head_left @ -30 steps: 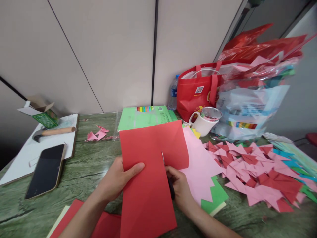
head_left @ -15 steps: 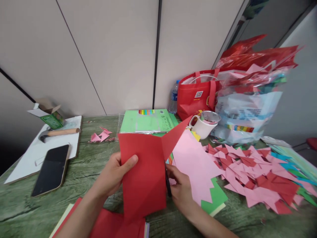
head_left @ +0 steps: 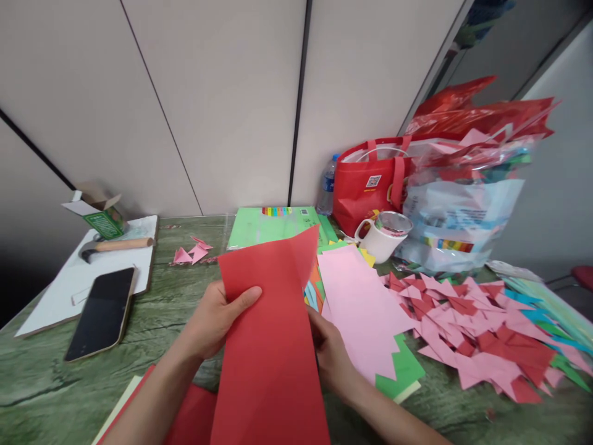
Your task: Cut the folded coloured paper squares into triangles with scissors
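A sheet of red paper (head_left: 269, 346), folded lengthwise with a flap standing at its upper right, is held up in front of me. My left hand (head_left: 222, 318) grips it at the left edge, thumb on the front and fingers behind. At the right edge is my right hand (head_left: 331, 352), its fingers curled and partly hidden by the sheet. A sliver of a slim dark tool shows in that hand; most of it is covered. Below my left forearm lies a stack of red paper (head_left: 192, 417) with pale sheets under it.
Pink paper (head_left: 361, 296) with a zigzag edge lies on green sheets beside my right hand. Folded pink and red pieces (head_left: 467, 321) are heaped farther right. Behind are a white mug (head_left: 382, 241), red bag (head_left: 365, 188) and green paper pack (head_left: 273, 225). A phone (head_left: 102, 312) and hammer (head_left: 118, 245) lie left.
The red sheet now hangs lower toward me, and its flap stands closer to the main part. My right hand's fingers and the dark tool have become more hidden behind it.
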A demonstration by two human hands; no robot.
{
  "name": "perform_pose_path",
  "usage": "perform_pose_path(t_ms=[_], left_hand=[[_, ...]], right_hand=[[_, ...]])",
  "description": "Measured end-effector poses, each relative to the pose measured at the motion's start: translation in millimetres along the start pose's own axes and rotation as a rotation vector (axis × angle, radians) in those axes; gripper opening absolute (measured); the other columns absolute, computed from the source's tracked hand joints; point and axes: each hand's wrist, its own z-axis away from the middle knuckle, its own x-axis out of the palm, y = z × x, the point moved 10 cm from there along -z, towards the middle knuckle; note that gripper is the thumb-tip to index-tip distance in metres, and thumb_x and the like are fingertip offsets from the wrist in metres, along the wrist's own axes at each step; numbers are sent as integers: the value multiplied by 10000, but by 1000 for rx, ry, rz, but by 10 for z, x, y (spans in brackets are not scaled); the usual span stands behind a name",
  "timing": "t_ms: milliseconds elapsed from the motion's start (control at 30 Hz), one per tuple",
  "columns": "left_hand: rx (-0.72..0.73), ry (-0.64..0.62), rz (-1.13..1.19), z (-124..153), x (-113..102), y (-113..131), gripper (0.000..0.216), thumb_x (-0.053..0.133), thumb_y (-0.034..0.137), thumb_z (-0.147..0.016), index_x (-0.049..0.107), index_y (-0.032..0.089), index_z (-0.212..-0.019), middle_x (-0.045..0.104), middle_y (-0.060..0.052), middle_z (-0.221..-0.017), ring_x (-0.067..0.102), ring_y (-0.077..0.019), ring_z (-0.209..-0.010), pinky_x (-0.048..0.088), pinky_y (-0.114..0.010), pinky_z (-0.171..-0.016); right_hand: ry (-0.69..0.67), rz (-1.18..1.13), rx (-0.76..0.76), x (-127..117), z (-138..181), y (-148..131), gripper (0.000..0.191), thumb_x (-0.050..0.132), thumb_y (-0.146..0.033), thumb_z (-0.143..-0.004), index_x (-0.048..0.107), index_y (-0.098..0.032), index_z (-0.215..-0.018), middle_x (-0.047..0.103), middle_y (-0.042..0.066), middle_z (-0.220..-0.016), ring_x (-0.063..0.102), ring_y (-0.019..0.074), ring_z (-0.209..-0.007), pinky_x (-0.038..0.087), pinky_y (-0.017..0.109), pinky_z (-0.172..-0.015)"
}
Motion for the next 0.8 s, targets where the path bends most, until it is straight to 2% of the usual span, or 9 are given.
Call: perform_pose_path(t_ms=[33,100,167,267,367,467,567,667,800], left_hand=[[-3,-11,-8,13,1,5,246,625,337,-681,617,152,-843,690,-67,-824,636,-208,-694,499,-267,-553],[1,-38,-19,34,9,14,221,630,324,-681,624,155,-824,691,-61,-819,636,-200,-693,495,-249,-544],[4,-69,-20,43,27,12,205,632,307,-684,629,159,-825,691,-56,-816,635,-192,-696,493,-237,-544],[-38,-99,36,25,57,-36,203,621,291,-700,629,160,-854,692,-50,-789,635,-178,-674,498,-244,-556],[-91,-117,101,-4,86,-85,229,611,286,-712,621,156,-901,693,-58,-795,635,-173,-659,504,-271,-586],[-95,-121,91,-20,84,-87,261,616,288,-706,616,159,-933,692,-66,-824,637,-184,-679,506,-292,-611],[-71,-97,22,-27,35,-69,261,619,298,-698,622,170,-925,693,-55,-823,636,-188,-683,504,-286,-600],[-32,-63,-101,-30,-22,-36,221,617,316,-690,642,171,-856,696,-40,-779,634,-191,-660,496,-265,-555],[39,-9,-259,-3,-69,58,204,620,333,-675,660,166,-785,697,-42,-787,632,-203,-655,482,-244,-504]], right_hand=[[28,86,-40,-50,14,10,471,627,-170,-645,531,-229,-1102,660,29,-778,600,180,-696,486,262,-617],[78,209,-147,-126,63,-20,475,619,-125,-633,542,-228,-1091,654,25,-816,594,166,-688,472,235,-600],[38,218,-160,-88,100,-12,378,598,-122,-653,583,-226,-1016,653,13,-787,590,155,-655,464,215,-572],[-60,101,-101,71,115,-26,255,573,-161,-691,607,-229,-934,656,5,-768,593,165,-671,473,231,-610],[-45,-22,-16,141,90,-26,473,592,-160,-670,497,-253,-1124,630,36,-978,580,206,-868,462,294,-769],[-5,-66,38,127,62,12,587,569,-142,-676,389,-256,-1223,603,61,-1054,576,215,-914,465,324,-792],[-30,-53,29,126,46,-4,533,548,-124,-687,430,-256,-1189,592,64,-1079,586,214,-906,476,323,-779],[-96,-55,47,167,44,-16,487,543,-123,-707,455,-261,-1166,554,54,-1141,543,220,-1002,445,344,-847],[-59,-42,46,117,32,-41,513,577,-128,-702,444,-252,-1182,489,59,-1221,453,223,-1122,379,347,-935]])
